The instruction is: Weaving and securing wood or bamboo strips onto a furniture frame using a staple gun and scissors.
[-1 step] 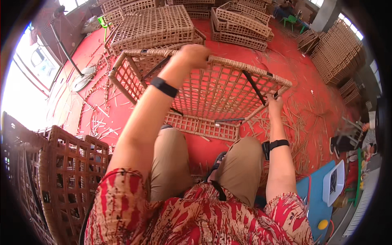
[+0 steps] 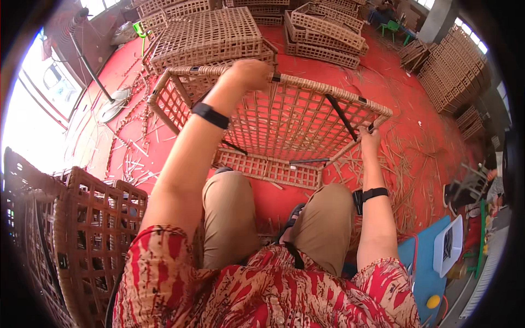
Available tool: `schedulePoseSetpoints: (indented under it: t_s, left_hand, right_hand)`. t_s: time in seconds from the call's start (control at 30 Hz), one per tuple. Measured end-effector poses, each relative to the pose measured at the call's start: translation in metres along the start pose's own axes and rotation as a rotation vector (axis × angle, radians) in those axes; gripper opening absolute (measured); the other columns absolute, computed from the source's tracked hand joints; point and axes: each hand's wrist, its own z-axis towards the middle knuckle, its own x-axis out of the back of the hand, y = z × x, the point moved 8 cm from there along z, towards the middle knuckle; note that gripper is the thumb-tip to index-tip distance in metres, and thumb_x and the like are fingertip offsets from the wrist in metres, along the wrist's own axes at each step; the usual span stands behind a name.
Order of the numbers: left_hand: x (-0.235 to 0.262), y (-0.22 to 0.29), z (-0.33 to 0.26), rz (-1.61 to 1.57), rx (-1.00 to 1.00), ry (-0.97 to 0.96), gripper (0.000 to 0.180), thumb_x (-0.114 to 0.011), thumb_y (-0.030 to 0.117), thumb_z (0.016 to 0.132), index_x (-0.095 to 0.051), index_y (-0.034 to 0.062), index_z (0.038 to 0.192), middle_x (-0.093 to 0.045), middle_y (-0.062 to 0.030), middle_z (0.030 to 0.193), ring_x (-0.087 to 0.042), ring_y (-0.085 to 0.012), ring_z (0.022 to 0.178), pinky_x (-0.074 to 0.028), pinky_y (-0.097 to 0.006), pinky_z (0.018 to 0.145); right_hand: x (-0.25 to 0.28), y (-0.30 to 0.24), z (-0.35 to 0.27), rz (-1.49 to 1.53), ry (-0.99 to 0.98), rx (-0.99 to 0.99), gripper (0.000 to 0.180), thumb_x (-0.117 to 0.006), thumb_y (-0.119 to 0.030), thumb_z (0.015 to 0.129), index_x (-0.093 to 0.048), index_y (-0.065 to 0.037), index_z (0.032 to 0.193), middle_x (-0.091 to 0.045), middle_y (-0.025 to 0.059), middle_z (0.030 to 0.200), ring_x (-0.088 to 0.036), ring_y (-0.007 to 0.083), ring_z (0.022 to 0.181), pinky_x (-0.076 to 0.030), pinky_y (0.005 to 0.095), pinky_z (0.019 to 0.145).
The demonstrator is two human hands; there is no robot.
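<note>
A large woven rattan panel with deep sides [image 2: 284, 117] stands tilted in front of my knees, an open lattice with a wrapped rim and black strips on its bars. My left hand [image 2: 250, 74] is at its far top rim, smeared by motion, so its fingers do not show clearly. At the right corner of the panel, my right hand [image 2: 369, 136] is closed around the side edge. Both wrists wear black bands.
Stacks of woven rattan frames [image 2: 208, 38] stand behind, with more at the right [image 2: 451, 71]. Another lattice frame [image 2: 90, 235] stands close on my left. Cane scraps [image 2: 407, 169] litter the red floor. A white tray [image 2: 447, 243] rests on a blue surface at lower right.
My left hand has slid a little to the left along the far rim, and a black band on the rim now shows beside it. My right hand stays in place.
</note>
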Motion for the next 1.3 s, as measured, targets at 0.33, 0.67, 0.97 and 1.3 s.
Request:
schedulePoseSetpoints:
  t_s: [0.33, 0.67, 0.97, 1.3]
  left_hand:
    - [0.007, 0.025, -0.031, -0.190, 0.016, 0.086, 0.040, -0.074, 0.024, 0.071, -0.070, 0.0161, 0.109, -0.069, -0.0126, 0.097, -0.065, -0.0327, 0.096, -0.049, -0.046, 0.084]
    - [-0.002, 0.088, -0.017, -0.318, -0.126, 0.006, 0.051, -0.076, 0.030, 0.073, -0.066, 0.0134, 0.120, -0.067, -0.0128, 0.110, -0.061, -0.0330, 0.108, -0.046, -0.042, 0.094]
    - [0.006, 0.115, -0.058, -0.403, -0.125, -0.058, 0.048, -0.068, 0.039, 0.083, -0.066, 0.0055, 0.118, -0.066, -0.0155, 0.114, -0.061, -0.0328, 0.110, -0.047, -0.040, 0.094]
    - [-0.007, 0.129, -0.088, -0.927, -0.160, -0.223, 0.032, -0.060, 0.031, 0.093, -0.070, -0.0004, 0.091, -0.063, -0.0011, 0.082, -0.051, -0.0118, 0.077, -0.045, -0.031, 0.077]
  right_hand:
    - [0.031, 0.004, -0.004, -0.070, 0.113, -0.026, 0.025, -0.063, -0.002, 0.088, -0.060, 0.002, 0.112, -0.066, 0.0092, 0.087, -0.064, 0.0177, 0.075, -0.048, 0.0343, 0.061]
    - [0.082, 0.011, -0.007, -0.142, 0.285, -0.035, 0.021, -0.060, -0.001, 0.088, -0.061, 0.002, 0.110, -0.067, 0.0129, 0.092, -0.063, 0.0188, 0.073, -0.048, 0.0373, 0.062]
    - [0.107, 0.025, -0.010, -0.038, 0.323, -0.041, 0.012, -0.059, -0.001, 0.087, -0.060, 0.002, 0.099, -0.062, 0.0079, 0.082, -0.059, 0.0167, 0.068, -0.045, 0.0350, 0.061]
    - [0.123, 0.038, -0.046, 0.114, 0.407, -0.106, 0.011, -0.057, 0.001, 0.087, -0.056, 0.000, 0.098, -0.058, 0.0034, 0.080, -0.054, 0.0119, 0.067, -0.043, 0.0286, 0.061]
